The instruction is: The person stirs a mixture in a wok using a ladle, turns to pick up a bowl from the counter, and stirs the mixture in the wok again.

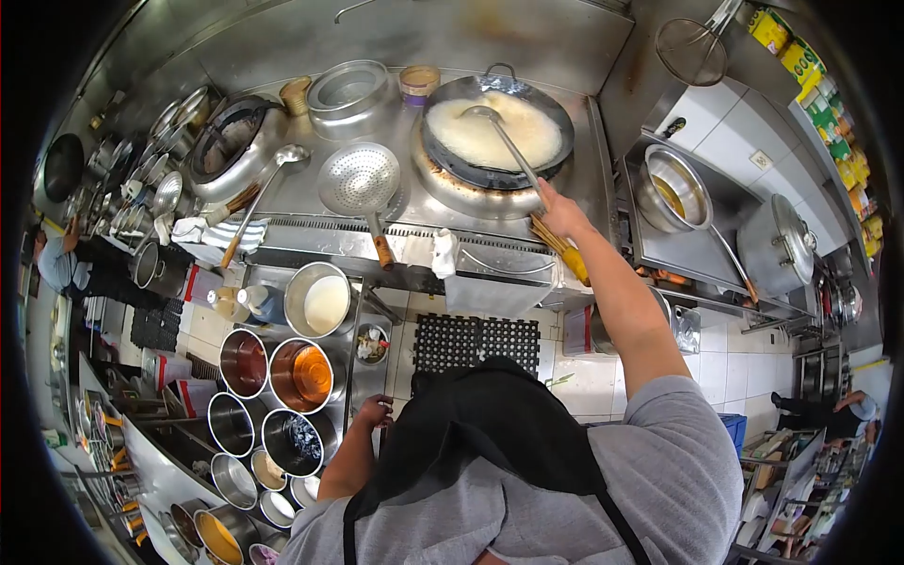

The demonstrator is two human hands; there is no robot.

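My right hand (562,211) is closed round the handle of a long metal ladle (513,146). The ladle's bowl rests in pale, frothy liquid (471,132) inside a large black wok (568,127) on the stove. Lower down, my left hand (376,411) hangs near the edge of the side counter, its fingers curled; whether anything is in them is too small to tell. A perforated skimmer (359,177) with a wooden handle lies on the stove top left of the wok. Another ladle (294,153) lies further left.
Several metal pots of liquids, one orange (312,375), stand on the left counter (350,377). A bamboo brush (573,264) lies below my right hand. At the right are a steel bowl (692,188) and a lidded pot (777,240). Other people (58,259) stand far left and far right.
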